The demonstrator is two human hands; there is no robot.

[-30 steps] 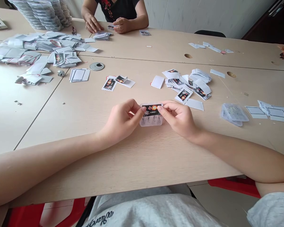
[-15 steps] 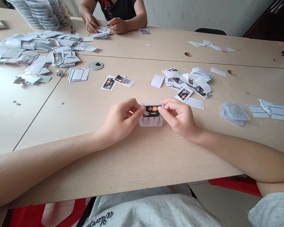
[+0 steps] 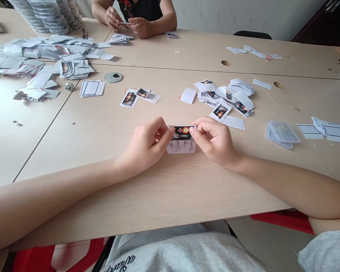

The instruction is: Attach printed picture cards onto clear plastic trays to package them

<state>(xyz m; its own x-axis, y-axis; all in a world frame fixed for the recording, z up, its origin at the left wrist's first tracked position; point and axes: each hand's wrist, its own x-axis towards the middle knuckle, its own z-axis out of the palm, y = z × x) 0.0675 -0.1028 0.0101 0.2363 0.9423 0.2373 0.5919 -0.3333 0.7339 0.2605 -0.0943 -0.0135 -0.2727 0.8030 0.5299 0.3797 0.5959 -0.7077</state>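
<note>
Between my two hands is a small clear plastic box of fish hooks (image 3: 181, 146), a row of hooks showing through its lower part. A black printed label card (image 3: 183, 133) with a red and yellow burst covers its upper part. My left hand (image 3: 150, 141) grips the box's left upper corner, thumb on the label's edge. The right upper corner is pinched by my right hand (image 3: 214, 139), its thumb on top. Both hands are closed on the box, and the fingers beneath it are partly hidden. Just beyond lies a loose pile of printed cards (image 3: 221, 111).
More clear boxes (image 3: 283, 134) and blank-backed cards (image 3: 328, 130) lie to the right. At the left are a large heap of cards (image 3: 22, 56) and a round grey lid (image 3: 113, 77). Tall stacks of clear boxes (image 3: 45, 15) stand behind. Opposite, a co-worker's hands (image 3: 140, 27) hold something thin.
My hands and the box have hardly moved; the box face tilts slightly more toward me. Across the table, the co-worker's hands have lifted a thin item off the card stack.
</note>
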